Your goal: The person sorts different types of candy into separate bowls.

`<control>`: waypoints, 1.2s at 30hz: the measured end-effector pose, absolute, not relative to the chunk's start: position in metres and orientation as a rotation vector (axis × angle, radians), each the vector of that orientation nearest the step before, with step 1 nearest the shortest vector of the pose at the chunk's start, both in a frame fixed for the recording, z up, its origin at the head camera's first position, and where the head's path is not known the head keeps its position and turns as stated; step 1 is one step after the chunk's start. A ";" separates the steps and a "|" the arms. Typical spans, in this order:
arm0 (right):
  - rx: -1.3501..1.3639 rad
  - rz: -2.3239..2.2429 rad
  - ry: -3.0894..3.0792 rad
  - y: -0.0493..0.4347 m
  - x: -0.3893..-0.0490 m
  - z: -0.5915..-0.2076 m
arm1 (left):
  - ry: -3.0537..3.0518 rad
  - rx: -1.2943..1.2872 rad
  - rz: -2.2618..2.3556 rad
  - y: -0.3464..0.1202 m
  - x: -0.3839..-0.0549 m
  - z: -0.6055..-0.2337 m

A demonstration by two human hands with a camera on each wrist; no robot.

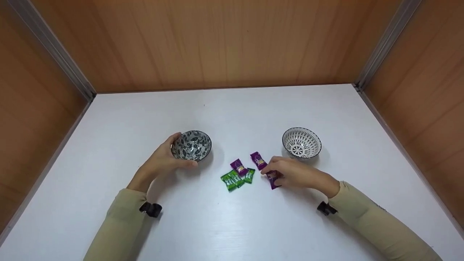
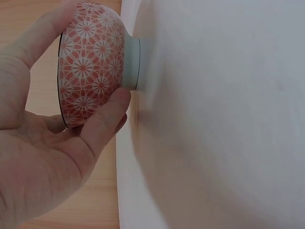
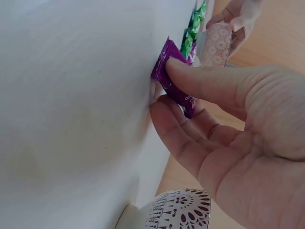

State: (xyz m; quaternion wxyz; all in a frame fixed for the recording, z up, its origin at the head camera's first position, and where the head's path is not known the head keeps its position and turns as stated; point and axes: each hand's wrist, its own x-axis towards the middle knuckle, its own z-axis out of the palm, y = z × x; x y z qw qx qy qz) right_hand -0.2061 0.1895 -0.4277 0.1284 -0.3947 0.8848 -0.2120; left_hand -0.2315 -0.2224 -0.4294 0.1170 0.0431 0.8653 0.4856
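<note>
My left hand [image 1: 161, 159] grips a small bowl [image 1: 192, 145] by its side, thumb near the rim. Dark leaves and dots pattern its inside; the left wrist view shows red and white flowers outside on the bowl [image 2: 93, 62]. Between thumb and fingers, my right hand [image 1: 295, 172] pinches a purple wrapped candy [image 3: 174, 78] at the table surface. Two other purple candies [image 1: 258, 160] lie left of that hand. Next to them, three green wrapped candies [image 1: 228, 182] lie close together, partly overlapping.
Behind my right hand stands a second bowl [image 1: 301, 142], white with dark dashes inside. All of this is on a white table [image 1: 224, 224]. Wood-grain panels [image 1: 224, 43] enclose its back and sides.
</note>
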 end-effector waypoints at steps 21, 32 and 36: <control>-1.015 -0.875 2.361 0.187 -0.217 -0.420 | 2.573 0.194 1.340 -0.223 -0.238 -0.429; -0.998 -0.945 2.365 0.167 -0.230 -0.406 | 2.579 0.181 1.299 -0.224 -0.237 -0.426; -0.978 -1.004 2.351 0.157 -0.237 -0.405 | 2.578 0.183 1.313 -0.228 -0.236 -0.425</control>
